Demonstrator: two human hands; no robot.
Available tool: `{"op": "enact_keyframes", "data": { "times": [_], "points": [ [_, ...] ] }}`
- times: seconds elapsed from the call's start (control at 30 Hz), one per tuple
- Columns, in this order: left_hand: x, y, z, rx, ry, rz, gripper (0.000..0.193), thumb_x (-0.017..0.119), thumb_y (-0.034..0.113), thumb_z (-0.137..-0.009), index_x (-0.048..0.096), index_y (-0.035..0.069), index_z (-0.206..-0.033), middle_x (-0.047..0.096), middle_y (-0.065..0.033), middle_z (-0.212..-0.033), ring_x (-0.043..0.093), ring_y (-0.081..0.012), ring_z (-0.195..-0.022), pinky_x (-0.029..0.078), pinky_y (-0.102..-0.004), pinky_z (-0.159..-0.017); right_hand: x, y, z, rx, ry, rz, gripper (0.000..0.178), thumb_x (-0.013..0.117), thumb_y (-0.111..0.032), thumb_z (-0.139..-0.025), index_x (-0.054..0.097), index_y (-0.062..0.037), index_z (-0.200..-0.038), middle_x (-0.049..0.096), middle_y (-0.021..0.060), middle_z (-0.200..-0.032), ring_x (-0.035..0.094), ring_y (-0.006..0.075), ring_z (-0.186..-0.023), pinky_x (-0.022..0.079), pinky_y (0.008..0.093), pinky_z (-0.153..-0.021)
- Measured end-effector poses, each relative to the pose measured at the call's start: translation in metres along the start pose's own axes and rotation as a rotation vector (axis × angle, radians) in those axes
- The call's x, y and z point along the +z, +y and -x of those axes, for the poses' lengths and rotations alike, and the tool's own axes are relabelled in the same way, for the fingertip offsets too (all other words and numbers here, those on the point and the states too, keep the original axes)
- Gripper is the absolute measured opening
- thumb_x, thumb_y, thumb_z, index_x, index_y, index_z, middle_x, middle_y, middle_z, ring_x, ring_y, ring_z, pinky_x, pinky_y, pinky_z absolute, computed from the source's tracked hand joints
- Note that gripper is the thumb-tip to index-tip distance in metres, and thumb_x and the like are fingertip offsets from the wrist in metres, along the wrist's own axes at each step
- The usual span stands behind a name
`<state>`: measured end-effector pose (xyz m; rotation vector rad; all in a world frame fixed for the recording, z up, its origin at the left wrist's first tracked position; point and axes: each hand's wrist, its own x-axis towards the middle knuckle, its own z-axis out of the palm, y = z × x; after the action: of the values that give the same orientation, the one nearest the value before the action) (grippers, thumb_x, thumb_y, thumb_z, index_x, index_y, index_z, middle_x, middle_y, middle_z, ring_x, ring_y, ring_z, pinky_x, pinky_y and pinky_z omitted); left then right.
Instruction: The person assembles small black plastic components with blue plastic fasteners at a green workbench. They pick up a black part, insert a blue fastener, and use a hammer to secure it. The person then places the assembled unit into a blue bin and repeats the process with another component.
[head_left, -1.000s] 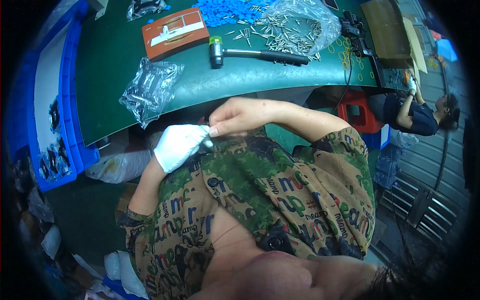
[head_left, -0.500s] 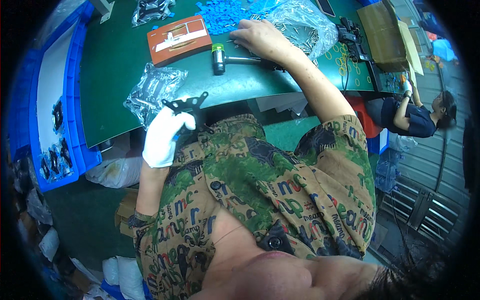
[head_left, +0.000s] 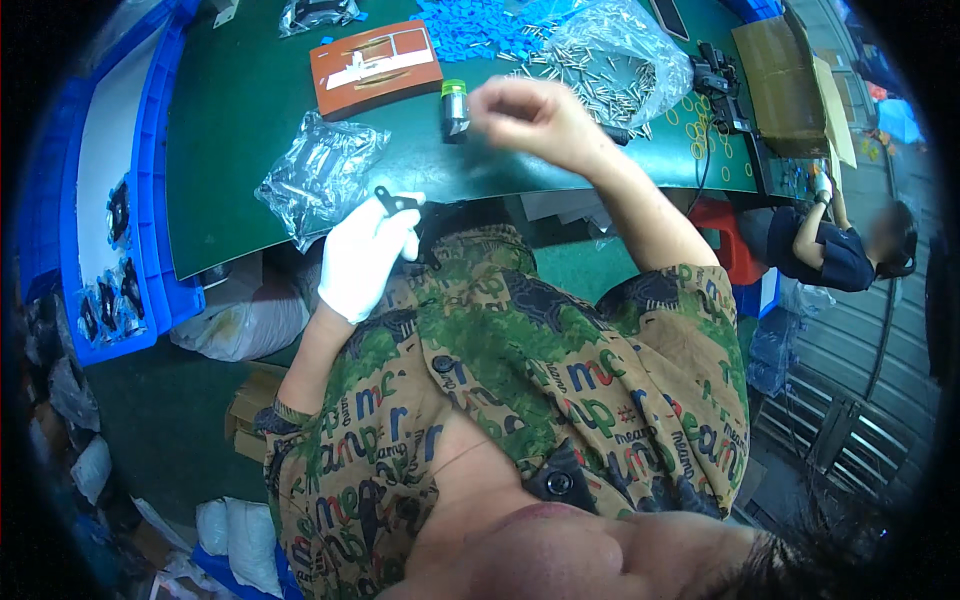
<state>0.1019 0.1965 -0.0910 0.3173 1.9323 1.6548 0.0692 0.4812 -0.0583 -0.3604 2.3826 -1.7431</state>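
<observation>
Near the table point(head_left: 250, 150) edge, the gloved left hand point(head_left: 365, 255) grips a black bracket point(head_left: 397, 203); the bare right hand point(head_left: 530, 115), blurred, pinches shut above the hammer point(head_left: 456, 105); its contents I cannot tell.

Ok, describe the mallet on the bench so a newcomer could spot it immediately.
On the green mat, look beside the orange-brown block, just left of the raised bare right hand. The mallet lies there, its handle hidden behind that hand; only it has a green-capped dark head.

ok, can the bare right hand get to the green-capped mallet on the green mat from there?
Probably yes: the right hand hovers just beside the green-capped mallet, with nothing visible between them. Its fingers look pinched, so maybe already occupied.
</observation>
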Motion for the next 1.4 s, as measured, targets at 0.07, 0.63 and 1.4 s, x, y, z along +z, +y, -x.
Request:
{"op": "enact_keyframes", "data": {
  "times": [0.07,0.63,1.4],
  "points": [
    [0.005,0.004,-0.001,0.013,0.034,-0.130,0.026,0.060,0.015,-0.100,0.067,-0.003,-0.117,0.063,-0.0019,-0.075,0.057,-0.0086,-0.066,0.046,-0.0245,-0.065,0.026,-0.013,0.009,-0.212,-0.025,0.148,0.011,0.071,-0.008,-0.088,0.069,-0.0023,-0.097,0.067,0.0019,-0.091,0.064,0.0127,-0.084,0.052,0.0269,-0.077],
    [0.011,-0.004,-0.004,0.258,0.155,-0.479,0.020,0.066,0.022,-0.094,0.065,0.003,-0.098,0.066,-0.0183,-0.080,0.067,-0.0316,-0.071,0.052,-0.0402,-0.066,0.084,-0.024,0.019,-0.514,0.043,0.565,0.018,0.072,-0.013,-0.086,0.066,-0.0062,-0.101,0.063,0.0084,-0.088,0.066,0.0292,-0.084,0.055,0.0380,-0.068],
    [-0.005,-0.007,0.014,-0.068,-0.248,-0.092,0.027,0.049,0.019,-0.104,0.068,0.001,-0.111,0.069,-0.0064,-0.082,0.066,-0.0141,-0.072,0.053,-0.0293,-0.068,0.089,0.029,0.033,-0.659,0.052,0.638,0.024,0.070,-0.011,-0.083,0.067,-0.0074,-0.107,0.062,0.0052,-0.086,0.065,0.0242,-0.079,0.053,0.0376,-0.070]
  ]
}}
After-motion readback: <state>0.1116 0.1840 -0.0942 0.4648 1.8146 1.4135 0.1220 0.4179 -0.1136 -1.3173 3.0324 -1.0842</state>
